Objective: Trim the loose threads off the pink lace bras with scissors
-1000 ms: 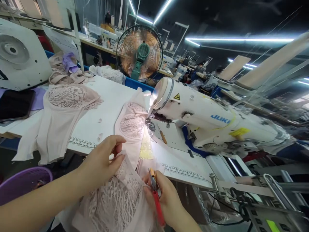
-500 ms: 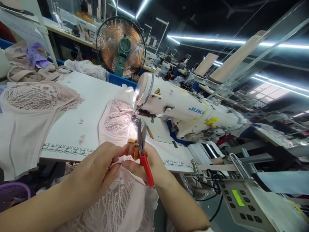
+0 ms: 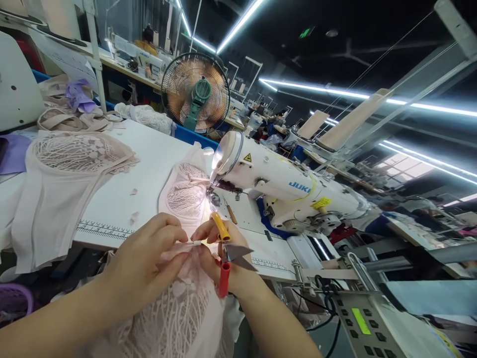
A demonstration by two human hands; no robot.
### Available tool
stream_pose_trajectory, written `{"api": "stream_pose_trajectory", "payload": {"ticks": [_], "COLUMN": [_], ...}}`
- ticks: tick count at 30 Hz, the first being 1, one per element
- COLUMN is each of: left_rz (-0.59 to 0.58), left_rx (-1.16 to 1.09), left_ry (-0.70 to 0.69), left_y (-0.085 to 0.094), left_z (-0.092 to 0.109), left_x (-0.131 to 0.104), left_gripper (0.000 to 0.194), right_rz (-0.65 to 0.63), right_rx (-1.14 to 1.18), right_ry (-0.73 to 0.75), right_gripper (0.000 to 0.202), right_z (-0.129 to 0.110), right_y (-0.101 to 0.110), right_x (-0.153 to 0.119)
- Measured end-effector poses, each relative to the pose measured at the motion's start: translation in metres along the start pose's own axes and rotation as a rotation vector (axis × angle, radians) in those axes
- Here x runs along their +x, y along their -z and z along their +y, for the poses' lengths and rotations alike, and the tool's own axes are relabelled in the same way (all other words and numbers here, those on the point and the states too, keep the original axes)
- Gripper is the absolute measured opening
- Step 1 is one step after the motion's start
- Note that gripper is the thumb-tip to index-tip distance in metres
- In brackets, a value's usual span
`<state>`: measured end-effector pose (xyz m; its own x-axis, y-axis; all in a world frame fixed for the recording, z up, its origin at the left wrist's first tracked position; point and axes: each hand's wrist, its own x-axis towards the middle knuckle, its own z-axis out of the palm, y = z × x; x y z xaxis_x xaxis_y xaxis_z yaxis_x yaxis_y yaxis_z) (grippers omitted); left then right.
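Note:
Between both hands, at the table's front edge, a pale pink lace garment (image 3: pixel 175 308) hangs down toward my lap. My left hand (image 3: pixel 149 253) pinches its upper edge between thumb and fingers. Opposite it, my right hand (image 3: pixel 219 248) pinches the same edge, where a small white strip (image 3: pixel 196 243) shows between the fingertips. Scissors with a yellow and a red handle (image 3: pixel 224 273) hang on the right hand's fingers, blades pointing right. Beyond the hands, another lace piece (image 3: pixel 186 196) lies under the needle area of a white sewing machine (image 3: pixel 276 174).
A larger lace garment (image 3: pixel 74 164) drapes over the table's left front edge. Beige straps (image 3: pixel 63 119) and purple cloth (image 3: pixel 80 95) are piled behind it. A fan (image 3: pixel 197 94) stands at the back. A control panel (image 3: pixel 363 320) sits at lower right.
The scissors have swung in my right hand, their blades turning from upward to rightward. Both hands stay on the garment's edge, the fingertips shifted slightly. The camera view has tilted up a little.

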<state>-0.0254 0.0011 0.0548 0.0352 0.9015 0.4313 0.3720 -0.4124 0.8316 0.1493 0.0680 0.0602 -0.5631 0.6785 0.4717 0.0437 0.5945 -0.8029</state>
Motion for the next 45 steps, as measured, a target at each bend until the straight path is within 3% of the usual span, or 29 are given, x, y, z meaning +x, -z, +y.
{"api": "stream_pose_trajectory", "payload": {"ticks": [2,6,14,23,29,31,38,41,45], "left_rz": [0.020,-0.090,-0.255,-0.126,-0.220,-0.242,-0.028,0.058,0.268], "left_rx": [-0.081,-0.209,0.008,0.178,-0.139,-0.230,-0.169,-0.142,-0.269], "left_ry": [0.012,0.100,0.191,0.052,0.373,0.414,0.265,0.290,0.411], "left_y": [0.001,0.005,0.010,0.005,0.008,0.008,0.003,0.007,0.020], "left_z": [0.001,0.000,0.003,-0.004,0.002,0.004,0.002,-0.004,-0.010], "left_x": [0.000,0.004,0.006,-0.002,0.002,0.003,0.007,0.010,0.010], "left_gripper": [0.011,0.016,0.035,0.037,0.036,0.037,0.033,0.027,0.017], "right_rz": [-0.008,-0.050,-0.044,-0.016,-0.006,0.002,0.049,0.021,-0.193], "right_rx": [-0.034,-0.056,0.066,0.121,0.101,0.043,-0.181,-0.144,-0.017], "right_ry": [0.018,0.002,-0.122,-0.164,-0.118,-0.101,0.100,-0.010,-0.248], "right_gripper": [0.022,0.023,0.021,0.021,0.021,0.020,0.022,0.019,0.033], "right_z": [-0.003,-0.007,-0.024,-0.019,-0.019,-0.018,-0.018,-0.018,-0.013], "right_y": [0.000,0.000,-0.007,-0.008,-0.009,-0.008,-0.012,-0.008,0.002], "right_x": [0.002,0.003,0.010,0.011,0.013,0.012,0.015,0.017,0.012]}}
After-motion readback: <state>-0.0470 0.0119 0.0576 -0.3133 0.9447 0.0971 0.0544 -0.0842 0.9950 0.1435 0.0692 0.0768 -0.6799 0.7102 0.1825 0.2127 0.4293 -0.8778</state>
